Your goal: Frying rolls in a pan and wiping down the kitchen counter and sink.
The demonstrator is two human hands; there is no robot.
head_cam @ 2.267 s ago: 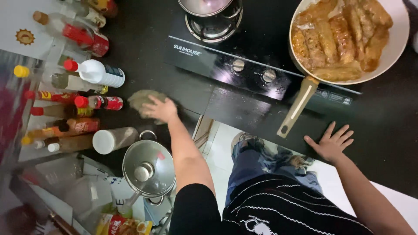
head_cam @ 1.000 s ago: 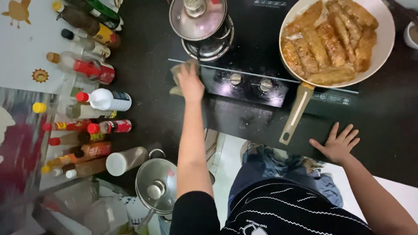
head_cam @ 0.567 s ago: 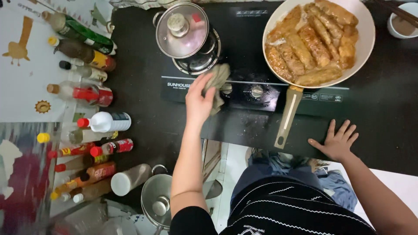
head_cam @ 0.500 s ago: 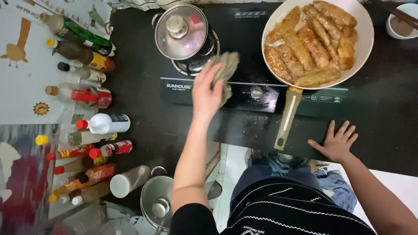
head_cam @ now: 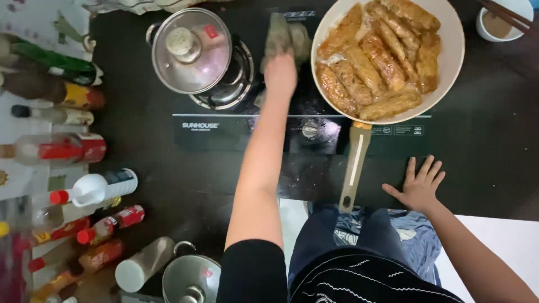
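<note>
Glossy black stove top [head_cam: 314, 163], soft grey cloth [head_cam: 286, 36], shiny metal lid [head_cam: 191, 50].

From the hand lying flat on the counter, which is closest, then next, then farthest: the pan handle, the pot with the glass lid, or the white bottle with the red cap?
Measured from the right hand in the head view:
1. Pan handle, just to its left on the counter's front edge.
2. Pot with the glass lid, up on the stove's left burner.
3. White bottle with the red cap, far left among the bottles.

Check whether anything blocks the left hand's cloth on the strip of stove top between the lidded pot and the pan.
Nothing lies on that strip. The left hand presses the cloth onto the stove, with the pot close on its left and the pan rim close on its right.
</note>
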